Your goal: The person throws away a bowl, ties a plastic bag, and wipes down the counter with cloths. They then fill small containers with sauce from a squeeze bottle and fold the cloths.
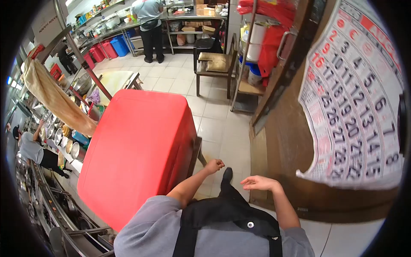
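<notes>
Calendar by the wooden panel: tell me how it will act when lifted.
The calendar looks floppy, since its lower left corner curls and its sheet bows. It is probably light for its size, being thin paper, and might tear if tugged, given the uneven left edge.

Curling paper calendar (pixel 353 103), wooden chair (pixel 212 64), blue bin (pixel 120 46), beige cloth (pixel 55 96), person (pixel 148 28) at a metal counter (pixel 182 16)

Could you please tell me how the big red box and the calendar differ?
The red box is bulky and solid-looking, while the calendar is thin paper, curling at its lower edge. The red box has a plain red top; the calendar is mostly white and printed with numbers. Both show some red.
</notes>
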Demonstrator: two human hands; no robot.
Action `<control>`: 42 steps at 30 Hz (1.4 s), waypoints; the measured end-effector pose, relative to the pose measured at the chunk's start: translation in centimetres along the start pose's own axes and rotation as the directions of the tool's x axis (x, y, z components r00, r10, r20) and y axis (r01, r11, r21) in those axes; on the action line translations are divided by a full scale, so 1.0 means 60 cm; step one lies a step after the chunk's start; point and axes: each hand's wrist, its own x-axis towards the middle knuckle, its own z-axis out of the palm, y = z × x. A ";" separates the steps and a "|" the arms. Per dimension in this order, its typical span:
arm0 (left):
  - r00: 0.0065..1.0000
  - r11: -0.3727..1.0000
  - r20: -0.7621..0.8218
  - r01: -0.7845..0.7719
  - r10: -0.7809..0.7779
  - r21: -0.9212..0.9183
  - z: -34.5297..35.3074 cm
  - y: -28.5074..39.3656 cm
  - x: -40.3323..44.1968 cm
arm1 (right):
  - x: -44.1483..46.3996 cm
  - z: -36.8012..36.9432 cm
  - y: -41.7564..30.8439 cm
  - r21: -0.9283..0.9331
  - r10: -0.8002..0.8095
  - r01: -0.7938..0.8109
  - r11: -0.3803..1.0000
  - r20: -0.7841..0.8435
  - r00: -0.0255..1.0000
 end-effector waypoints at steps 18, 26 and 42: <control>0.902 0.905 -0.121 0.396 -0.415 -0.154 -0.203 -0.072 0.392 | 0.387 -0.524 -0.261 -0.401 0.373 -0.155 0.903 0.552 0.746; 0.913 0.926 -0.269 0.219 -0.306 -0.307 -0.413 0.008 0.677 | 0.460 -0.726 -0.343 -0.285 0.349 -0.220 0.933 0.568 0.745; 0.952 0.938 0.276 0.209 -0.130 -0.278 -0.849 0.387 0.512 | 0.720 -1.036 -0.610 -0.459 0.264 0.057 0.887 0.604 0.752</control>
